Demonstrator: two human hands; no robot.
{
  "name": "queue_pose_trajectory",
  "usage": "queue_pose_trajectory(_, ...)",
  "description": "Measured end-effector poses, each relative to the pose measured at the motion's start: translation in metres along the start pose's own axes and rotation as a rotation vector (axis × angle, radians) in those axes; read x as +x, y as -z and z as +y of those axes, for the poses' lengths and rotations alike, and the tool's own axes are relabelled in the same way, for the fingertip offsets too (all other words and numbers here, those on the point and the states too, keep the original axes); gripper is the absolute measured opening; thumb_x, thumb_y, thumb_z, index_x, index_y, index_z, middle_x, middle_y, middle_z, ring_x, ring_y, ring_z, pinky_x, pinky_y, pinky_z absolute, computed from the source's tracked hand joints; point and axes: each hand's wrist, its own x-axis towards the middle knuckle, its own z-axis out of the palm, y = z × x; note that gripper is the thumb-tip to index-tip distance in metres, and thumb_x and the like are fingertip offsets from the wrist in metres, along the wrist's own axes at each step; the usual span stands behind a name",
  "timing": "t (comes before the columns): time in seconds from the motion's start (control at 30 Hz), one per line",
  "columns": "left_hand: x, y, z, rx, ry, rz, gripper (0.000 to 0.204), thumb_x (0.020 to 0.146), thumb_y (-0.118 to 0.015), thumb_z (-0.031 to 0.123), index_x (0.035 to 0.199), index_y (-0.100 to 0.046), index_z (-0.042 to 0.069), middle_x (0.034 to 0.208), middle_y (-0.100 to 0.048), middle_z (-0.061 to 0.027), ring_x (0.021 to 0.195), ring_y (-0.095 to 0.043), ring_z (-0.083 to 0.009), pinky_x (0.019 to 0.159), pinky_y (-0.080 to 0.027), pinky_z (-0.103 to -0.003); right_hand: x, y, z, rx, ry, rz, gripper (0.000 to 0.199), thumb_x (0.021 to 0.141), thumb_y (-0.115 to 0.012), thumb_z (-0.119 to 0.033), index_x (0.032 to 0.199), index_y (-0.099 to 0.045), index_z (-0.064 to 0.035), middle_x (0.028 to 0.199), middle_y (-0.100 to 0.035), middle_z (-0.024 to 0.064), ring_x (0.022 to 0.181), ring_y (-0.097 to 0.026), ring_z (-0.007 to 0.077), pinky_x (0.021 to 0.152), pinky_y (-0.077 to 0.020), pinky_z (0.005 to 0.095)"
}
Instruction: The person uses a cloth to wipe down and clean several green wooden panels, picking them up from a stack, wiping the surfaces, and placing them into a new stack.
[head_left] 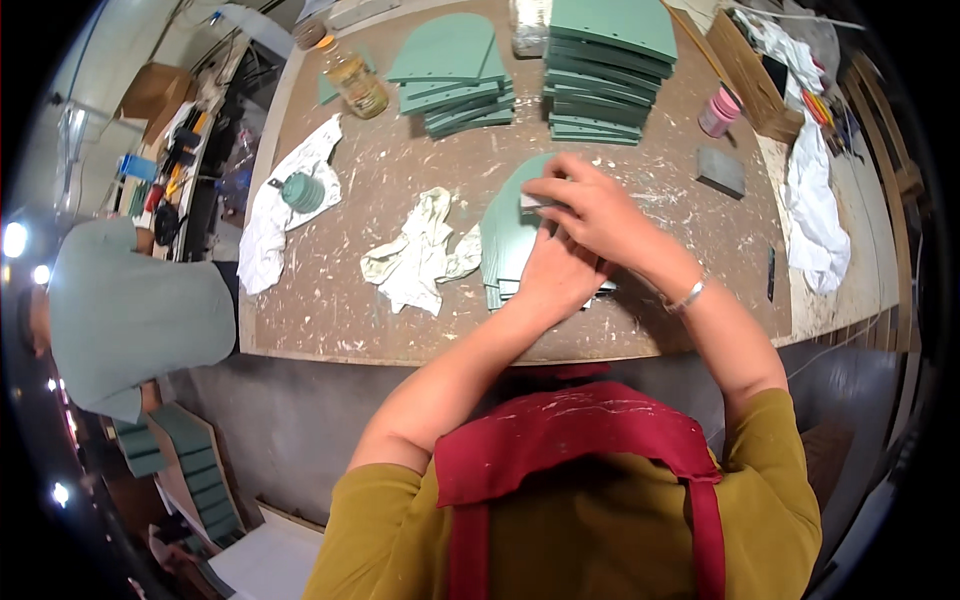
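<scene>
A stack of rounded-top green panels [497,235] lies in front of me near the table's front edge, its upper face shiny. My right hand [600,208] is closed, pinching a small pale grey block [533,201] between thumb and fingers over the top panel. Underneath it, my left hand [562,268] rests on the panels, and its fingers are mostly hidden behind the right hand. A crumpled off-white cloth [418,250] touches or lies close against the stack's left side.
Behind stand two stacks of green panels, a shorter one [450,50] and a taller one [605,85]. Around them are an amber bottle [357,82], a green jar [302,192], a pink bottle [718,112] and a grey block [720,173]. A co-worker [145,315] is at left.
</scene>
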Motion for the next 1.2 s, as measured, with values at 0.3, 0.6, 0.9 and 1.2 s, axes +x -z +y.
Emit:
queue_pose_trajectory(0.3, -0.009, -0.027, 0.003, -0.054, 0.211, -0.159, 0.069, 0.102, -0.029, 0.046, 0.160, -0.019, 0.011, 0.168, -0.016, -0.0114, 0.155, -0.015, -0.0259, 0.125, -0.007, -0.046, 0.017, -0.040, -0.021, -0.103, 0.353, -0.360, 0.021, 0.084, -0.067, -0.008, 0.103, -0.072, -0.0123, 0.095, -0.056, 0.0108, 0.090, -0.057, 0.0333, 0.077, -0.0476, 0.0419)
queue_pose_trajectory(0.6, -0.007, -0.021, 0.006, -0.546, 0.275, -0.015, 0.070, 0.102, -0.027, 0.049, 0.161, -0.015, 0.013, 0.168, -0.016, -0.0086, 0.154, -0.015, -0.0255, 0.125, -0.008, -0.045, 0.010, -0.048, -0.022, -0.181, 0.353, -0.343, 0.014, 0.081, -0.065, -0.012, 0.093, -0.069, -0.0054, 0.093, -0.057, 0.0149, 0.089, -0.060, 0.0362, 0.079, -0.0479, 0.0468)
queue_pose_trajectory(0.9, -0.003, -0.005, 0.009, -0.558, 0.254, -0.053, 0.065, 0.102, -0.036, 0.042, 0.159, -0.024, 0.012, 0.166, -0.021, -0.0101, 0.154, -0.018, -0.0289, 0.125, -0.010, -0.047, 0.023, -0.037, 0.003, -0.161, 0.366, -0.343, 0.015, 0.084, -0.059, -0.011, 0.094, -0.062, 0.0005, 0.095, -0.055, 0.0207, 0.089, -0.059, 0.0410, 0.079, -0.0474, 0.0515)
queue_pose_trajectory(1.2, 0.005, 0.010, 0.007, -0.114, 0.182, -0.179, 0.068, 0.100, -0.046, 0.046, 0.152, -0.035, 0.004, 0.155, -0.038, -0.0169, 0.146, -0.031, -0.0340, 0.121, -0.019, -0.052, 0.060, -0.037, 0.041, -0.232, 0.322, -0.172, 0.013, 0.074, -0.061, 0.002, 0.085, -0.066, -0.0004, 0.097, -0.055, 0.0200, 0.090, -0.058, 0.0397, 0.077, -0.0495, 0.0477)
